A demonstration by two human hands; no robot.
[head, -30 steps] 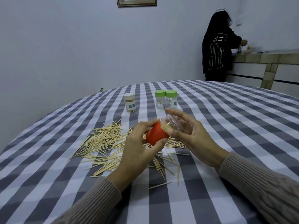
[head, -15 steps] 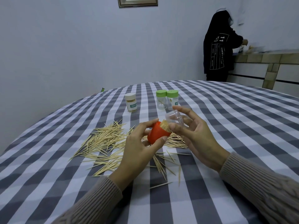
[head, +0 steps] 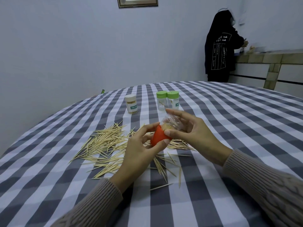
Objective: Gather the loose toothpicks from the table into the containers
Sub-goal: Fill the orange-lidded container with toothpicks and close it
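Note:
My left hand [head: 139, 151] grips an orange container [head: 159, 137] tilted up to the right, with toothpick tips showing at its mouth. My right hand [head: 195, 135] holds a clear plastic cap [head: 172, 122] right against that mouth, over the toothpick ends. Both hands hover above a wide scatter of loose toothpicks [head: 106, 145] on the checked tablecloth. Further back stand a white-lidded container [head: 131, 104] full of toothpicks and two green-lidded clear containers [head: 167, 100], side by side and touching.
The round table [head: 229, 128] carries a grey and white checked cloth. A few stray toothpicks [head: 164, 171] lie nearer to me, below my hands. A person in a dark hooded top [head: 219, 46] stands at a counter behind the table's far right.
My right hand has brought the clear cap down closer onto the orange container's mouth. Both hands stay in the same spot above the pile.

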